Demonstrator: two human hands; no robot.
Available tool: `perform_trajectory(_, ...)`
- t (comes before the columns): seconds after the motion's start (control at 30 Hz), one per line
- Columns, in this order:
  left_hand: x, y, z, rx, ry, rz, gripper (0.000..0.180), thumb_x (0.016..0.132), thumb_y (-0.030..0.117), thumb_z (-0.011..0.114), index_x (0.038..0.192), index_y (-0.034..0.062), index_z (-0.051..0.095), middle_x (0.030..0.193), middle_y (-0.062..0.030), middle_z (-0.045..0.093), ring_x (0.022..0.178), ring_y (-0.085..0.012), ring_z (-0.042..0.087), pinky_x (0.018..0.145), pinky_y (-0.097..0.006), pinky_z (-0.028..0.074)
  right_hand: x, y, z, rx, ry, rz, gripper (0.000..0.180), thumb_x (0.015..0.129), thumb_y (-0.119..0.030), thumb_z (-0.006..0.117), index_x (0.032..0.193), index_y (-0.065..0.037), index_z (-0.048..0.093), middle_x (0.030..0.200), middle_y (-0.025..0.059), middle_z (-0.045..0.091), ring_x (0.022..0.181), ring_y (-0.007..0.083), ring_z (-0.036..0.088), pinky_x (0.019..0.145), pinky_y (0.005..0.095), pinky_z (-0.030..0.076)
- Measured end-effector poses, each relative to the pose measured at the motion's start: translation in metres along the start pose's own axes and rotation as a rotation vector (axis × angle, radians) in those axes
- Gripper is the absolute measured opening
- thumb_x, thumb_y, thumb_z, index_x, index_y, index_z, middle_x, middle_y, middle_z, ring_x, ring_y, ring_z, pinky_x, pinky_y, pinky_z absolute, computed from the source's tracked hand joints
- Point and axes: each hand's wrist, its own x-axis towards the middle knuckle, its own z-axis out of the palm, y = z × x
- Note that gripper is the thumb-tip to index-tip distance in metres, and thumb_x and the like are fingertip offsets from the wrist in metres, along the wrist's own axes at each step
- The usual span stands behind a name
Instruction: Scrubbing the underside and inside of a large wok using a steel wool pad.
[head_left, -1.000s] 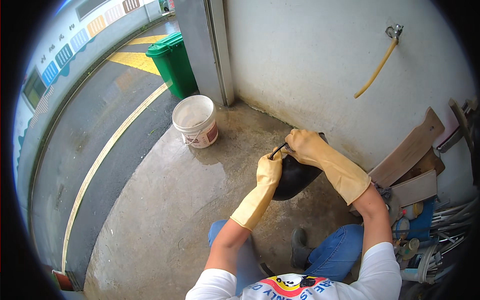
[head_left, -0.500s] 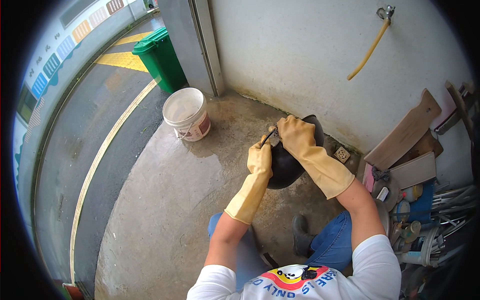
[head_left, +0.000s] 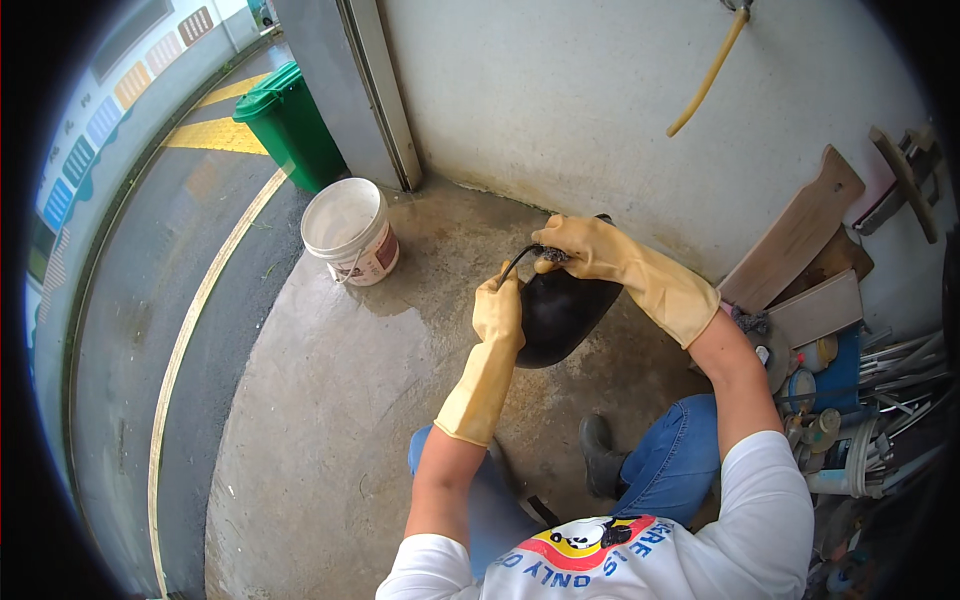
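Black pan (head_left: 563, 318) gripped by its handle (head_left: 515, 263), out in front of me

Beyond my blue jeans (head_left: 672, 447), my left hand (head_left: 498, 312), in a yellow rubber glove, is clamped round the near end of the curved black handle; my right hand (head_left: 580, 245), gloved alike, closes on a dark scrubber (head_left: 554, 255) at its far end. The pan tilts over the concrete floor (head_left: 330, 430), under my right glove; I cannot tell whether it touches down. Further off, a white bucket (head_left: 374, 256) stands to the left, wooden boards (head_left: 790, 235) lean at the right, a yellow hose (head_left: 710, 78) hangs down the wall (head_left: 560, 100), and a green bin (head_left: 292, 135) stands past the bucket
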Motion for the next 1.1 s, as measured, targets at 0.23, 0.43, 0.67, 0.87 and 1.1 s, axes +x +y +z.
perform_trajectory(0.23, 0.006, -0.001, -0.004, -0.043, 0.018, -0.093, 0.040, 0.088, 0.047, 0.067, 0.076, 0.0093, 0.068, 0.067, 0.0026, 0.057, 0.063, -0.0105, 0.050, 0.064, -0.030, 0.042, -0.024, 0.006, 0.000, 0.343, 0.442, 0.485, 0.040, 0.094, -0.037, 0.067, 0.121, -0.008, 0.066, 0.108, 0.0130, 0.068, 0.100, 0.0274, 0.066, 0.091, 0.0351, 0.051)
perform_trajectory(0.43, 0.027, -0.012, -0.010, -0.062, 0.030, -0.116, 0.043, 0.090, 0.051, 0.060, 0.084, 0.0101, 0.072, 0.075, -0.0016, 0.066, 0.073, -0.0156, 0.059, 0.072, -0.032, 0.046, -0.019, -0.019, 0.007, 0.304, 0.464, 0.506, 0.045, 0.095, -0.039, 0.065, 0.122, -0.004, 0.061, 0.123, 0.0178, 0.063, 0.112, 0.0309, 0.062, 0.095, 0.0370, 0.049)
perform_trajectory(0.67, 0.023, -0.005, -0.011, -0.167, 0.106, -0.245, 0.043, 0.088, 0.052, 0.060, 0.086, 0.0112, 0.071, 0.079, -0.0001, 0.065, 0.075, -0.0153, 0.058, 0.073, -0.032, 0.046, -0.024, -0.020, 0.024, 0.454, 0.308, 0.385, 0.034, 0.089, -0.016, 0.071, 0.120, -0.003, 0.065, 0.120, 0.0168, 0.063, 0.110, 0.0276, 0.063, 0.093, 0.0362, 0.051)
perform_trajectory(0.87, 0.007, 0.002, -0.008, 0.054, 0.082, -0.130, 0.048, 0.088, 0.056, 0.061, 0.083, 0.0098, 0.071, 0.073, -0.0024, 0.064, 0.068, -0.0175, 0.058, 0.067, -0.033, 0.047, 0.004, -0.031, 0.032, 0.515, 0.331, 0.361, 0.029, 0.086, 0.007, 0.058, 0.112, 0.001, 0.068, 0.110, 0.0177, 0.065, 0.104, 0.0292, 0.067, 0.089, 0.0341, 0.053)
perform_trajectory(1.1, 0.013, -0.005, -0.008, -0.016, 0.081, -0.062, 0.049, 0.090, 0.054, 0.061, 0.078, 0.0078, 0.071, 0.065, -0.0006, 0.061, 0.062, -0.0140, 0.054, 0.062, -0.032, 0.044, 0.021, -0.011, 0.016, 0.042, 0.050, -0.025, 0.018, 0.074, 0.012, 0.058, 0.085, 0.001, 0.068, 0.081, 0.0178, 0.063, 0.081, 0.0307, 0.068, 0.067, 0.0387, 0.052)
